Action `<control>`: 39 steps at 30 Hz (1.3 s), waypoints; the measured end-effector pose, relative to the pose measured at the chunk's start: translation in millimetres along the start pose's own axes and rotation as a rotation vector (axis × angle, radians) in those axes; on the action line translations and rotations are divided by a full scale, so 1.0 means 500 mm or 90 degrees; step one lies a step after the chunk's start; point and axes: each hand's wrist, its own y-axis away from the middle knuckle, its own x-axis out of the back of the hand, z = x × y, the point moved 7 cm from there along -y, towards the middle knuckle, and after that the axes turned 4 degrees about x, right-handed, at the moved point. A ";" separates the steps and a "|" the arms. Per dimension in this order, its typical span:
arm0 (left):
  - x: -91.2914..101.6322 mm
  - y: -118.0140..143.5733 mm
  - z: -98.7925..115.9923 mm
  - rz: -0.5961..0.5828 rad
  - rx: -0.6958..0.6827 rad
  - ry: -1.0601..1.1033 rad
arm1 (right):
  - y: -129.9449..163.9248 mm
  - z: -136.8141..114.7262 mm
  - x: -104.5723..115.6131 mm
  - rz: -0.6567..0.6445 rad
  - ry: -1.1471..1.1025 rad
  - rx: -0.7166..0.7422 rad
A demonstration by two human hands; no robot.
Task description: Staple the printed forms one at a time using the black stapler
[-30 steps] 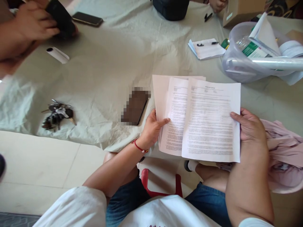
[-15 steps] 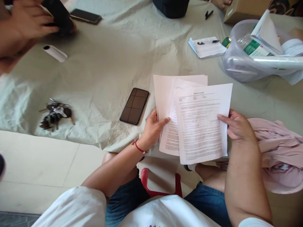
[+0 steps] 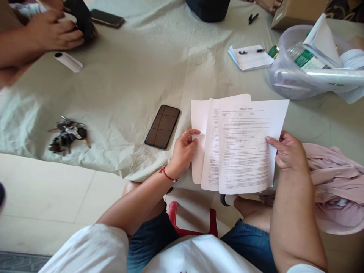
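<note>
Papers (image 3: 244, 148), a few printed sheets fanned over the edge of a cloth-covered table (image 3: 136, 76), are held at both sides. Left hand (image 3: 183, 151) pinches the left edge; right hand (image 3: 287, 153) grips the right edge, thumb on top. They look light, floppy and easily creased, so holding the edges seems best.

A small stack of white printed sheets (image 3: 244, 148) is held up over the near edge of the cloth-covered surface (image 3: 136, 76), fanned so that three or four layers show stepwise toward the left. The front sheet carries a short centred heading and dense lines of small text (too fine to read), and its lower edge curls slightly. The left hand (image 3: 183, 151) pinches the rearmost sheet's left edge, while the right hand (image 3: 287, 151) clasps the front sheet's right edge, thumb on the printed face.
</note>
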 end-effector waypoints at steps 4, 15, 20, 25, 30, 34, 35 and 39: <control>-0.005 0.008 0.008 0.025 0.017 0.004 | -0.008 0.003 0.006 0.032 -0.014 0.032; -0.039 0.014 0.018 -0.110 0.036 0.090 | -0.002 0.013 -0.024 0.066 -0.045 0.057; -0.045 0.020 0.007 -0.161 0.090 0.042 | 0.008 0.010 -0.046 0.086 -0.051 0.069; -0.034 0.019 -0.008 -0.116 0.120 -0.010 | 0.020 -0.001 -0.074 0.039 -0.063 0.039; -0.027 0.018 -0.007 -0.082 0.124 0.043 | 0.038 -0.020 -0.069 -0.046 -0.026 -0.076; -0.025 0.018 -0.004 -0.071 0.113 0.077 | 0.036 -0.029 -0.017 0.001 -0.015 -0.120; -0.024 0.017 -0.004 -0.065 0.110 0.083 | 0.032 -0.031 -0.002 0.027 -0.018 -0.114; -0.023 0.016 -0.005 -0.059 0.100 0.107 | 0.019 -0.043 0.051 0.141 -0.037 -0.060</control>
